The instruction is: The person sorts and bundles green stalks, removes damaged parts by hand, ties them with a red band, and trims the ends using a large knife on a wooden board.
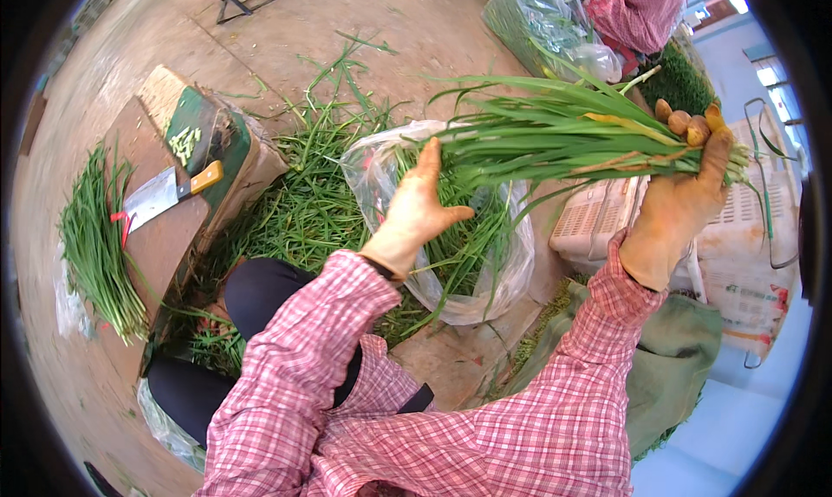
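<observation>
My right hand (676, 198), in a tan glove, grips a bunch of long green leaves (559, 133), probably garlic chives, by its stem end. The leaf ends spread leftward, and a yellowed leaf shows among them. Near those tips is my gloved left hand (416, 208), fingers apart and holding nothing. Below both hands a clear plastic bag (513, 282) lies open with loose leaves inside. To the left, a cleaver with a wooden handle (170, 191) rests on a board (175, 227). Beside it lies another bunch of chives (97, 250) with a red tie around it.
Loose leaves (292, 204) cover the floor between the board and the bag. White plastic crates (598, 214) stand at the right, near a green cloth (682, 367). A filled plastic bag (533, 22) sits at the top right. Cut stem pieces (186, 145) lie beyond the cleaver.
</observation>
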The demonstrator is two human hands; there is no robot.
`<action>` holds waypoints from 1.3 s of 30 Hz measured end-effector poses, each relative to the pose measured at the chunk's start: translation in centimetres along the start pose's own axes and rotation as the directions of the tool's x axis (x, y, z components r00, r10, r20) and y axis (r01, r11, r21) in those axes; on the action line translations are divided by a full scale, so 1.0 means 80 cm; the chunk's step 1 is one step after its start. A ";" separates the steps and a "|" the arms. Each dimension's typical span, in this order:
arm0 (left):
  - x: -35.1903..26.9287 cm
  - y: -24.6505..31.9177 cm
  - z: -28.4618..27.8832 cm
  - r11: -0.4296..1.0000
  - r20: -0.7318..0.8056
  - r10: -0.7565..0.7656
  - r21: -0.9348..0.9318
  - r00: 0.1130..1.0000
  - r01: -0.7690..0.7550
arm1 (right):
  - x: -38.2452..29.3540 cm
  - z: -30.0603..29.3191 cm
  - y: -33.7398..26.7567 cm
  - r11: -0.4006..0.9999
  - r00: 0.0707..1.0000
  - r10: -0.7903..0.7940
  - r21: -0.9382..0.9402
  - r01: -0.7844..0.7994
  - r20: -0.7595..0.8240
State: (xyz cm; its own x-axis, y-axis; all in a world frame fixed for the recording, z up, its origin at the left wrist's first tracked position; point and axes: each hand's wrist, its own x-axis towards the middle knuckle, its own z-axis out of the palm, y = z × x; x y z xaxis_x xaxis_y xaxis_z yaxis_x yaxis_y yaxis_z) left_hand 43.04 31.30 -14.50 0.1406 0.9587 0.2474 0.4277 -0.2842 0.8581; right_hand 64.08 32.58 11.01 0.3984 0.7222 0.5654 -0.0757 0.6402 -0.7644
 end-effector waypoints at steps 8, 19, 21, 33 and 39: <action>-0.094 -0.038 0.022 0.900 0.431 -0.369 0.386 0.823 0.201 | -0.002 -0.053 -0.030 0.902 1.000 -0.028 -0.432 0.019 -0.013; -0.101 -0.008 -0.068 0.792 0.405 -0.398 0.604 0.823 0.086 | -0.005 0.007 0.003 0.929 0.993 -0.119 -0.356 0.103 -0.024; -0.072 0.034 -0.098 0.889 0.668 -0.339 -0.002 0.662 0.457 | -0.024 0.018 0.014 0.929 0.988 -0.151 -0.345 0.134 -0.025; -0.105 0.128 -0.111 -0.437 0.592 0.078 -0.703 0.802 0.561 | -0.309 0.047 -0.028 0.950 0.798 -0.075 -0.201 0.240 0.598; -0.095 0.099 -0.140 -0.309 0.660 -0.085 -0.729 0.746 0.610 | -0.330 0.048 -0.048 0.832 0.419 0.028 -0.253 0.493 0.908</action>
State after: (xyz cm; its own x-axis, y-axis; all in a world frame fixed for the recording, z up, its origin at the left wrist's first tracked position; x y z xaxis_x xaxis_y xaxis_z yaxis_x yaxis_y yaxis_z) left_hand 35.33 21.93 -4.51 0.6584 0.7295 -0.1854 -0.6974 0.6838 0.2143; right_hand 50.30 12.06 0.17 -0.6648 0.5580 0.4967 0.3652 0.8227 -0.4356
